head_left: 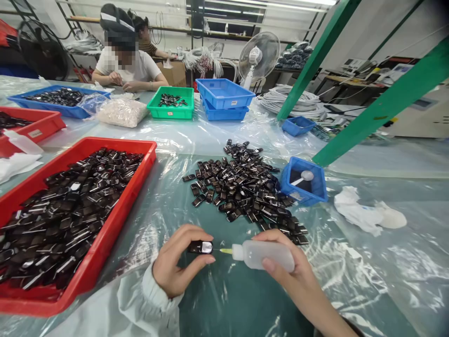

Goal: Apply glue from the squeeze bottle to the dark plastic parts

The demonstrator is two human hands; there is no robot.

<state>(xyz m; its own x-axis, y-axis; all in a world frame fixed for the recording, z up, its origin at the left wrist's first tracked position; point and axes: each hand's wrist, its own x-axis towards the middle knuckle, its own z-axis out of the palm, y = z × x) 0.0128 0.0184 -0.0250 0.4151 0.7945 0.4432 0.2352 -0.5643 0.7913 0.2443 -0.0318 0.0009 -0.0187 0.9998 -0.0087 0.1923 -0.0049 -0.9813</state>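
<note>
Left hand (177,263) pinches black part (200,247); right hand (293,267) wraps bottle (261,254), yellow tip (226,251) near part. Likely dosing; next needs steady aim.

I have the left hand (171,264) pinching a small glossy black piece (195,247), the right hand (302,269) levelling a translucent white plastic bottle (264,253) toward it; beyond lies a loose black heap of parts (242,187), leftward a long red plastic tray (28,304).

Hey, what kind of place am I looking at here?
Probably an assembly workshop: small black parts lie piled on a plastic-covered table, similar ones fill a red tray, and coils of pale cable lie farther back.
</note>
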